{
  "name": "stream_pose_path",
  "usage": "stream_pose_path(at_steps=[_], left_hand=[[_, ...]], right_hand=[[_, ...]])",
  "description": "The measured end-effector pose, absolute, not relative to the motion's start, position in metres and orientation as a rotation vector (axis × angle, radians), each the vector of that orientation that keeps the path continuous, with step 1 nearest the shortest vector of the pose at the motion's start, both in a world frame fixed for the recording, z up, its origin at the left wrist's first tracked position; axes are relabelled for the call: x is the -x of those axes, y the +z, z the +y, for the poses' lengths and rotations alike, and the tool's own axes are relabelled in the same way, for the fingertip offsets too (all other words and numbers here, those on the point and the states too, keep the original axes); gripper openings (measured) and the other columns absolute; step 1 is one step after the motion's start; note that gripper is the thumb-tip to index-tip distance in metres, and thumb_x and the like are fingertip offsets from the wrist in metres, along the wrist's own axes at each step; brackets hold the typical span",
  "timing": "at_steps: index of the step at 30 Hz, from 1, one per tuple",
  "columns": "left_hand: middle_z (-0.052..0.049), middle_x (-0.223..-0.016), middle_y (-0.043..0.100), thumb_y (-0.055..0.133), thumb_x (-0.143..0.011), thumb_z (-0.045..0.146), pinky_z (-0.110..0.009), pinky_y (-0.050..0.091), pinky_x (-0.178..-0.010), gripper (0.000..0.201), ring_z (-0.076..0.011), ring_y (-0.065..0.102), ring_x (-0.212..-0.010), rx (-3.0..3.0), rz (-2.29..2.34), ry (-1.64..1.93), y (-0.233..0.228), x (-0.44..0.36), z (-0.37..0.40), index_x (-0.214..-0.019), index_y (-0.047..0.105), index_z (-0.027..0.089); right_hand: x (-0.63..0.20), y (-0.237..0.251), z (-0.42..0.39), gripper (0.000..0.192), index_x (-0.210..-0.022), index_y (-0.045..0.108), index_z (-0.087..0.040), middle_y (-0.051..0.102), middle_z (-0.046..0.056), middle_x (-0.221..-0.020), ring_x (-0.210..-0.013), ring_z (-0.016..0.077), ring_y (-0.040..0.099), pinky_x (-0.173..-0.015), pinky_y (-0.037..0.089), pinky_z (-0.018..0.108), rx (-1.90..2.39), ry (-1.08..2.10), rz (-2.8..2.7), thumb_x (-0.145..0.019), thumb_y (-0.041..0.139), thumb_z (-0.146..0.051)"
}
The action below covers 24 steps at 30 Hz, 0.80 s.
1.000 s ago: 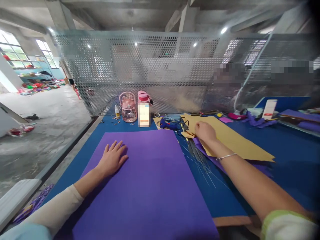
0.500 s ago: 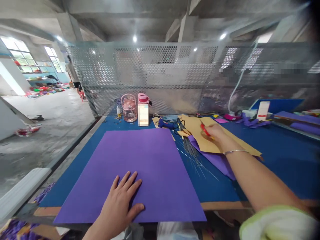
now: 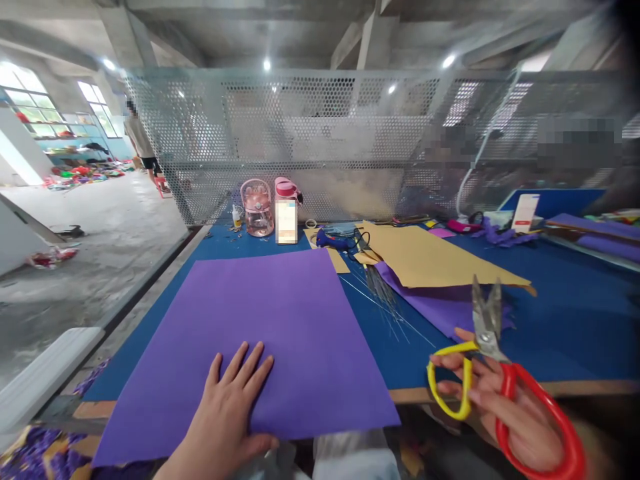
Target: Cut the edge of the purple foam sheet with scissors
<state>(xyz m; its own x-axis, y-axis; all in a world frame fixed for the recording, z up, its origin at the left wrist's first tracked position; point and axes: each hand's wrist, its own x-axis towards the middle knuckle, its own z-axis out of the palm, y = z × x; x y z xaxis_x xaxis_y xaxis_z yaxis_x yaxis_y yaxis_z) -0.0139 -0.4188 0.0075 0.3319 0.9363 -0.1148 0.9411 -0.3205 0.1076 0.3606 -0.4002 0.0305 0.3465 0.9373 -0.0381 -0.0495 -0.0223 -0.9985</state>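
Left hand [image 3: 227, 413]: flat on the near edge of the purple sheet [image 3: 265, 327], fingers spread wide, pinning it and gripping nothing.
Right hand [image 3: 500, 407]: fingers closed round the scissors [image 3: 487, 360], through the yellow and red loops; blades point up and away, slightly parted, above the desk edge and clear of any sheet.
Purple sheet: lies flat on the blue desk [image 3: 575, 313], its near edge overhanging the front of the desk, toward the person.
Step in hand: judged from the pinned sheet and raised scissors, cutting is about to start but the blades have not met the sheet.
Next move calls for: bringing the blades across to the sheet's near or right edge, opening them wider, and keeping the left hand clear of the cut line.
Middle: thin wires [image 3: 385, 300] fan out just right of the sheet; beyond them a tan sheet [image 3: 430, 260] lies over purple offcuts [image 3: 440, 307].
Far: a glue gun [image 3: 335, 241], two pink bottles [image 3: 257, 210] against the mesh screen [image 3: 325, 133].
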Motion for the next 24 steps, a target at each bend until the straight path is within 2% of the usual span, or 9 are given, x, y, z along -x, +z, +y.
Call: stream_pose_path(at_steps=[3,6,8,10,12,13,17,20,24], left_hand=[[-0.01,-0.154,0.013,0.058,-0.063,0.074,-0.066,0.01,-0.107,0.104,-0.0374,0.012,-0.14,-2.433,1.639,-0.037,0.017,0.027,-0.412,-0.147,0.018,0.028],[-0.011,-0.153,0.017,0.058,-0.063,0.074,-0.065,0.019,-0.106,0.102,-0.0375,0.018,-0.139,-2.384,1.484,-0.116,0.043,0.045,-0.406,-0.146,0.022,0.028],[-0.011,-0.149,0.032,0.057,-0.068,0.07,-0.057,0.031,-0.104,0.088,-0.0355,0.033,-0.134,-2.348,1.407,-0.15,0.065,0.046,-0.391,-0.143,0.032,0.029],[-0.009,-0.131,0.057,0.054,-0.075,0.064,-0.045,0.043,-0.096,0.072,-0.0301,0.056,-0.116,-2.336,1.419,-0.091,0.085,0.029,-0.357,-0.137,0.043,0.028],[-0.007,-0.118,0.066,0.052,-0.082,0.054,-0.033,0.047,-0.09,0.053,-0.0248,0.062,-0.105,-2.348,1.448,0.055,0.095,-0.004,-0.304,-0.127,0.054,0.025],[-0.007,-0.119,0.065,0.048,-0.087,0.05,-0.031,0.045,-0.093,0.048,-0.0238,0.06,-0.108,-2.346,1.502,0.117,0.095,-0.023,-0.274,-0.126,0.055,0.023],[-0.019,-0.125,0.056,0.035,-0.095,0.043,-0.041,0.043,-0.094,0.049,-0.028,0.055,-0.114,-2.275,1.756,0.305,0.076,-0.091,-0.17,-0.133,0.045,0.012],[-0.012,-0.13,0.051,0.048,-0.091,0.043,-0.051,0.041,-0.097,0.047,-0.0266,0.052,-0.115,-2.243,1.86,0.412,0.049,-0.12,-0.128,-0.131,0.045,0.017],[-0.014,-0.143,0.037,0.044,-0.092,0.044,-0.055,0.028,-0.106,0.054,-0.0303,0.036,-0.13,-2.255,1.895,0.453,0.011,-0.141,-0.099,-0.138,0.036,0.017]], right_hand=[[-0.352,0.023,-0.408,0.037,-0.081,0.064,-0.042,0.06,0.008,-0.086,-0.076,0.0326,0.061,-0.039,0.048,0.038,1.254,1.031,-0.911,-0.049,0.075,-0.029],[-0.351,0.027,-0.395,0.033,-0.087,0.063,-0.041,0.058,0.007,-0.083,-0.066,0.0279,0.059,-0.039,0.047,0.037,1.211,1.086,-1.094,-0.057,0.074,-0.031],[-0.351,0.035,-0.371,0.033,-0.092,0.061,-0.039,0.057,0.003,-0.079,-0.057,0.0214,0.056,-0.04,0.047,0.034,1.204,1.131,-1.205,-0.063,0.071,-0.029],[-0.348,0.046,-0.334,0.038,-0.1,0.058,-0.034,0.057,0.0,-0.077,-0.054,0.0169,0.054,-0.042,0.045,0.029,1.191,1.116,-1.269,-0.064,0.068,-0.026],[-0.34,0.055,-0.29,0.046,-0.107,0.056,-0.028,0.057,-0.001,-0.079,-0.053,0.0135,0.052,-0.046,0.045,0.028,1.215,1.023,-1.306,-0.062,0.066,-0.024],[-0.335,0.057,-0.269,0.046,-0.106,0.055,-0.025,0.057,-0.002,-0.08,-0.051,0.012,0.051,-0.046,0.044,0.026,1.222,0.983,-1.307,-0.061,0.066,-0.024],[-0.317,0.051,-0.211,0.041,-0.101,0.052,-0.022,0.056,-0.003,-0.075,-0.046,0.0103,0.05,-0.043,0.041,0.024,1.257,0.815,-1.275,-0.061,0.06,-0.025],[-0.319,0.036,-0.203,0.044,-0.105,0.047,-0.022,0.055,-0.004,-0.075,-0.045,0.0113,0.052,-0.041,0.042,0.024,1.248,0.766,-1.245,-0.063,0.057,-0.029],[-0.334,0.026,-0.207,0.046,-0.11,0.048,-0.023,0.056,-0.003,-0.08,-0.046,0.0112,0.053,-0.044,0.046,0.026,1.241,0.741,-1.237,-0.066,0.061,-0.03]])
